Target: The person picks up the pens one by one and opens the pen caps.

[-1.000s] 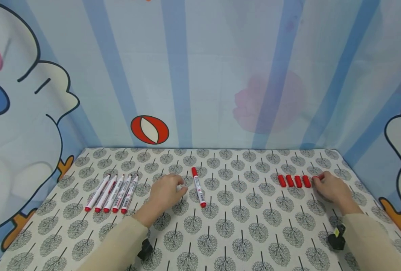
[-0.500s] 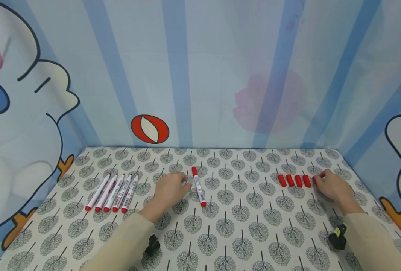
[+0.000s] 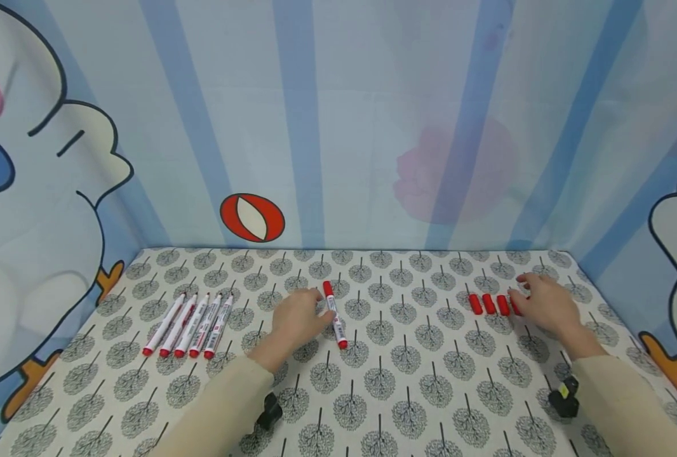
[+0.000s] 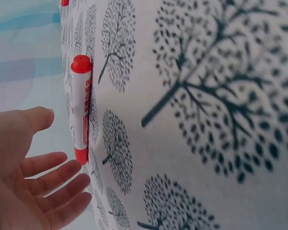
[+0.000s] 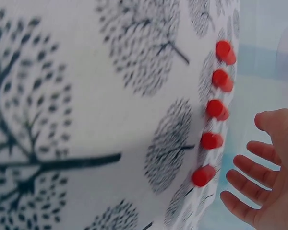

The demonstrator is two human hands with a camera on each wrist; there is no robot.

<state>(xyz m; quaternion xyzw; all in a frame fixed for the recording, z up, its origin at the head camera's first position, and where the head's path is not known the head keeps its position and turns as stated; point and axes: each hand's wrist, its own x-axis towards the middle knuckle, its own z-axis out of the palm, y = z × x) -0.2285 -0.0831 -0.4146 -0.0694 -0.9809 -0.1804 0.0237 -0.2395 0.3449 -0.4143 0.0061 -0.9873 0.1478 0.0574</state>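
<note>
A white marker with a red cap (image 3: 334, 315) lies by itself near the middle of the table; its printed side shows in the left wrist view. Right beside it is my left hand (image 3: 300, 320), fingers parted and relaxed, holding nothing. In the left wrist view a gap shows between that hand's thumb and fingers. On the right, several red marker caps (image 5: 216, 109) lie in a row. My right hand (image 3: 549, 304) hovers over the right end of the row with loose, spread fingers and nothing in them. In the head view it hides the end cap.
Several uncapped white markers (image 3: 193, 325) lie side by side at the left, red ends toward me. A tree-patterned cloth (image 3: 407, 406) covers the table. A striped printed curtain (image 3: 367, 158) stands along the back edge and sides.
My left hand has moved right, up to the lone marker. My right hand has let go of the cap at the row's right end, risen and shifted slightly left.
</note>
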